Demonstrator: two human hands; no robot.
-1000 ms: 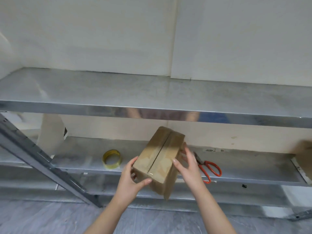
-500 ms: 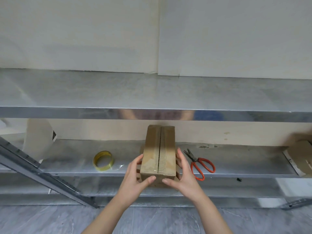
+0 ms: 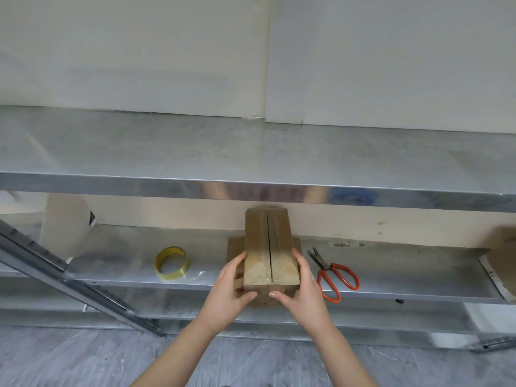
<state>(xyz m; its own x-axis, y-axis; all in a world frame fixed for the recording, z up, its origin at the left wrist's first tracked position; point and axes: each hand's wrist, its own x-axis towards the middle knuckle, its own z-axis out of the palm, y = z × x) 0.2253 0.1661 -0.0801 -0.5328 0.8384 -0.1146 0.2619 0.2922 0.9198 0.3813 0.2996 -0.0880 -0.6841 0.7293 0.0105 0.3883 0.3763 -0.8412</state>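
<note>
A small brown cardboard box (image 3: 268,244) with a slit down the middle of its closed top flaps sits lengthwise at the front edge of the lower metal shelf (image 3: 405,277). My left hand (image 3: 230,289) grips its left side, thumb curled under the near end. My right hand (image 3: 303,291) grips the right side the same way. The box's bottom and far end are hidden.
A roll of yellowish tape (image 3: 171,263) lies left of the box and red-handled scissors (image 3: 333,273) lie to its right. Another cardboard box (image 3: 502,258) shows at the far right. An upper metal shelf (image 3: 251,157) overhangs. A slanted metal rail (image 3: 64,277) crosses the left.
The box, tilted and held in the air a second ago, has been turned straight and brought down and forward onto the lower shelf's front edge, both hands staying on its sides.
</note>
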